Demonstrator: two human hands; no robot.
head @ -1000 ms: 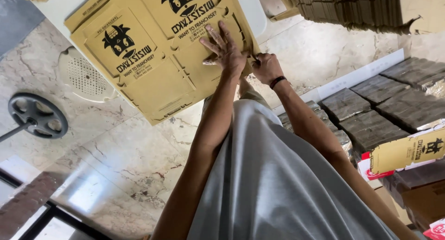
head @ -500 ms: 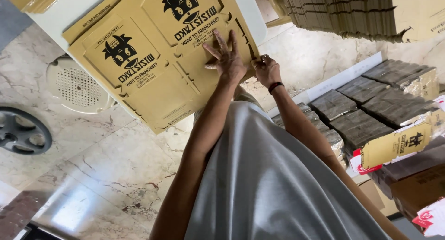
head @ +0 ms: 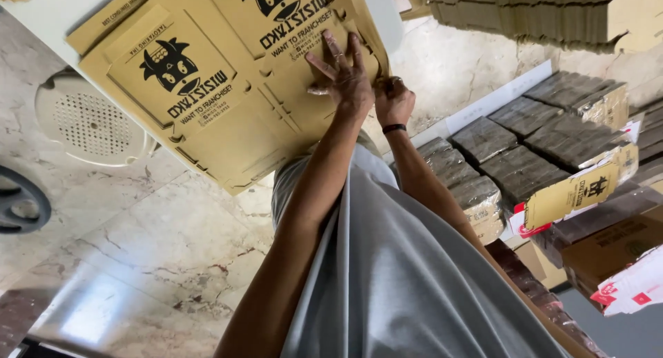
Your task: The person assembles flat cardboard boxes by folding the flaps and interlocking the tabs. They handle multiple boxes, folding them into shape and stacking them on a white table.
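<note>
A flat tan cardboard box blank (head: 207,116) with black printed cartoon figures lies on a white tabletop (head: 41,16) and hangs over its edge. My left hand (head: 345,78) presses flat on the blank near its right side, fingers spread. My right hand (head: 394,99), a black band on its wrist, is curled around the blank's right edge just beside the left hand. Both arms reach out over my grey shirt (head: 414,275).
The marble floor (head: 138,261) is below, with a round white perforated fan housing (head: 90,123) and a black wheel-like object (head: 21,199) on it. Wrapped bundles of flat cardboard (head: 539,144) are stacked at right, and more cardboard stacks (head: 525,12) sit above.
The view has drifted, so blank and hands sit slightly higher in frame. My left hand's fingers have spread wider on the cardboard. My right hand stays at the edge.
</note>
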